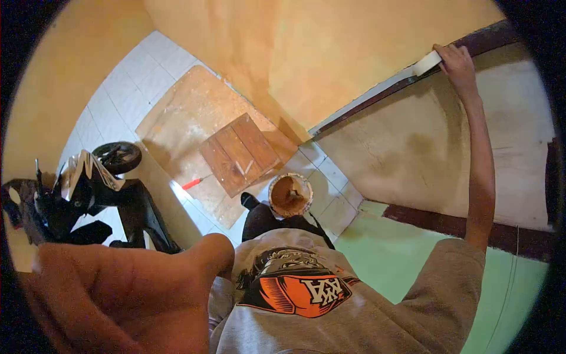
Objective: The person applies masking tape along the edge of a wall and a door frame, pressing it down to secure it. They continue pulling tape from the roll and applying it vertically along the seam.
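Observation:
My right hand (457, 64), at the end of the outstretched arm, grips a roll of white tape (427, 63). The roll touches the dark brown trim (487, 40) high on the right. A pale strip (368, 97) runs along this trim from the roll down towards the corner. My left hand (130, 289) is large and close to the camera at lower left, its thumb spread from the palm. Nothing shows in it, and some fingers run out of the frame.
By my feet stands a bucket (290, 195) with brownish-orange contents. Beside it is a wooden stool (240, 154) on a stained board (183, 112), with a red-handled tool (191, 184) nearby. A motorcycle (97, 197) stands at left. Orange walls (354, 41) meet in the corner.

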A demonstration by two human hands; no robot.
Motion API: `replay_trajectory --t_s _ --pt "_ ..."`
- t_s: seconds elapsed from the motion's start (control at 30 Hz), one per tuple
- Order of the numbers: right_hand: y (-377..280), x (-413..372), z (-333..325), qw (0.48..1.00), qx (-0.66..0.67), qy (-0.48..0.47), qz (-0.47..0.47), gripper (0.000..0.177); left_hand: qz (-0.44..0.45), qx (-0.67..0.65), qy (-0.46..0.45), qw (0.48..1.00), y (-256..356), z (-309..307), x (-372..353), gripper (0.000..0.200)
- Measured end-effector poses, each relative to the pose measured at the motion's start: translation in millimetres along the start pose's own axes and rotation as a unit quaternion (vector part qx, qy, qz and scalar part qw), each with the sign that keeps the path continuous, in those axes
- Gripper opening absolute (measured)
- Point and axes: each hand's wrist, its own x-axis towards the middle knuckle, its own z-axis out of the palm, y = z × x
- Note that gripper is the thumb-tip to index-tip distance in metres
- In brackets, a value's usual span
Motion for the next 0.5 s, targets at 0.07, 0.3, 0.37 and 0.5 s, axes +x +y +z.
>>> replay_trajectory --t_s 0.07,0.3,0.37,0.5 --pt "-6 2 1 0.999 -0.002 -0.017 0.034 0.045 0.007 0.0 0.0 1.0 9 1 5 0.024" --pt "-17 -7 15 0.993 -0.002 0.029 0.11 0.045 -0.034 0.01 -0.052 0.998 38 23 -19 0.03" --pt "-18 -6 13 0.992 0.02 0.015 0.127 0.045 -0.075 0.013 -0.094 0.993 37 35 -44 0.031" --pt "-30 -5 4 0.987 0.064 0.05 0.138 0.043 -0.142 0.111 -0.214 0.96 58 33 -75 0.029"
